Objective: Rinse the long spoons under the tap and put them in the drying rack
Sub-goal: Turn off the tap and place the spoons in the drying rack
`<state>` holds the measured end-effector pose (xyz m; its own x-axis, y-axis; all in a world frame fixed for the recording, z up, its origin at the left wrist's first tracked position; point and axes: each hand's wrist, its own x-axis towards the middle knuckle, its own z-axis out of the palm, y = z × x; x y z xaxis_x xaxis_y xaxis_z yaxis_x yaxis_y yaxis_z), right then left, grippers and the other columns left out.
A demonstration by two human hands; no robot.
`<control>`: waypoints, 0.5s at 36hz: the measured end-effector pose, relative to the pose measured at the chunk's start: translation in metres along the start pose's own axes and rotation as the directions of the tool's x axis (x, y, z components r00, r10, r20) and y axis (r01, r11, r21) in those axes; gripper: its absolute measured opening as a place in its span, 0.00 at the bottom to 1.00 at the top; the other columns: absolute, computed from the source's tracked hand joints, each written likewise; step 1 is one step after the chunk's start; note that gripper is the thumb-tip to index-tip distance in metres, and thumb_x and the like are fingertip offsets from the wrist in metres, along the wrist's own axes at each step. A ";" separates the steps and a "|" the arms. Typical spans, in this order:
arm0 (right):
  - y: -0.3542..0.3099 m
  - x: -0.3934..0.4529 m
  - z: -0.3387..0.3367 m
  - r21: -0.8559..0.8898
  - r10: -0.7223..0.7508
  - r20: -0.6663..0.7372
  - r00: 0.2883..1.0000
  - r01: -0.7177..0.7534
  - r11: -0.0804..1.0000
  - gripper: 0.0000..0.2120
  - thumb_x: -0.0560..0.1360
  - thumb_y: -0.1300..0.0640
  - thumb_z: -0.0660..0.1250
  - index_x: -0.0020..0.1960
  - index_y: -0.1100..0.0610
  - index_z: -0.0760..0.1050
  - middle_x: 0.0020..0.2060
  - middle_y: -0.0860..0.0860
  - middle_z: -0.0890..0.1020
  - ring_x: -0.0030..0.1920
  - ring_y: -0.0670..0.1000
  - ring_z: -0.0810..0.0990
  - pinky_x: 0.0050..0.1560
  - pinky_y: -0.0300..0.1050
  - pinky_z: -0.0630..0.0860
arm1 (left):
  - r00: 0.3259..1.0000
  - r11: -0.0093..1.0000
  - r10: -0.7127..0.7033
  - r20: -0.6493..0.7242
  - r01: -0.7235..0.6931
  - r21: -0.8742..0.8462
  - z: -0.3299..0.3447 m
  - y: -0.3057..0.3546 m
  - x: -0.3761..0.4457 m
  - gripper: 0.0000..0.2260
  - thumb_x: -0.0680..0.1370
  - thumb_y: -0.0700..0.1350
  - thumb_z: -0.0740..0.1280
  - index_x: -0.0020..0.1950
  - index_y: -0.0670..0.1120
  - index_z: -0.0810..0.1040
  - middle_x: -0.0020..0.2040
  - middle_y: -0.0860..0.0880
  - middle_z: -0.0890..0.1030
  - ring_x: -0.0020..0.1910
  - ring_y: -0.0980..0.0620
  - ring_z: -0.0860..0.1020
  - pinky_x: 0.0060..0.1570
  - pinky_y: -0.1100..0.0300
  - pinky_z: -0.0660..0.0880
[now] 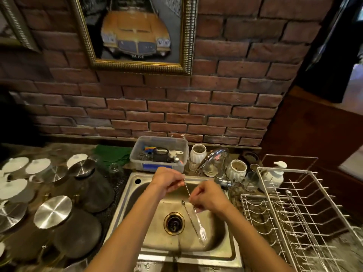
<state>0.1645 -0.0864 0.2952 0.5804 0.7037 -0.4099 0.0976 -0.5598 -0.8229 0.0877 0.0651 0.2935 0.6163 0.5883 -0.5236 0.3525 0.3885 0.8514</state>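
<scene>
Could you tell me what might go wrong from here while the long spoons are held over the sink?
1. Both hands, left hand and right hand, pinch the thin twisted spoon; if wet, it could slip into the sink, near the open drain.
2. A second long piece with a forked end lies in the basin and could be forgotten.
3. The drying rack has wide wire gaps, so a slim spoon might fall through.

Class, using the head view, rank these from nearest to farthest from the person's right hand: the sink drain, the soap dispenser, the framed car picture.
From the right hand:
1. Sink drain, just below and left, in the basin.
2. Soap dispenser, off to the right, behind the drying rack.
3. Framed car picture, high on the brick wall.
</scene>
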 end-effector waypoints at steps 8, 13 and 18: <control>-0.006 -0.055 -0.050 0.083 -0.072 -0.069 0.995 0.078 0.994 0.04 0.70 0.66 0.74 0.42 0.67 0.81 0.32 0.53 0.83 0.29 0.46 0.82 0.35 0.41 0.84 | 0.990 1.000 0.029 0.136 -0.030 0.004 0.043 0.033 -0.041 0.02 0.74 0.34 0.73 0.45 0.37 0.83 0.32 0.44 0.84 0.25 0.55 0.81 0.25 0.67 0.77; 0.011 -0.086 -0.090 0.063 -0.080 -0.149 0.986 0.090 0.994 0.04 0.70 0.64 0.75 0.41 0.64 0.82 0.33 0.53 0.84 0.31 0.47 0.83 0.38 0.44 0.84 | 0.976 0.997 0.034 0.217 -0.048 0.060 0.091 0.037 -0.056 0.05 0.74 0.35 0.74 0.48 0.34 0.82 0.32 0.43 0.83 0.26 0.54 0.79 0.27 0.67 0.76; 0.034 -0.116 -0.127 0.071 -0.053 -0.191 0.980 0.068 0.995 0.03 0.70 0.64 0.74 0.40 0.63 0.82 0.39 0.59 0.85 0.33 0.49 0.84 0.38 0.44 0.83 | 0.964 0.990 0.042 0.263 -0.076 0.121 0.148 0.031 -0.065 0.02 0.72 0.35 0.75 0.42 0.36 0.83 0.28 0.44 0.82 0.21 0.55 0.77 0.20 0.67 0.72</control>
<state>0.2034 -0.2427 0.3651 0.7179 0.6362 -0.2826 0.0789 -0.4777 -0.8749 0.1628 -0.0661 0.3585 0.7943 0.3966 -0.4602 0.3871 0.2534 0.8865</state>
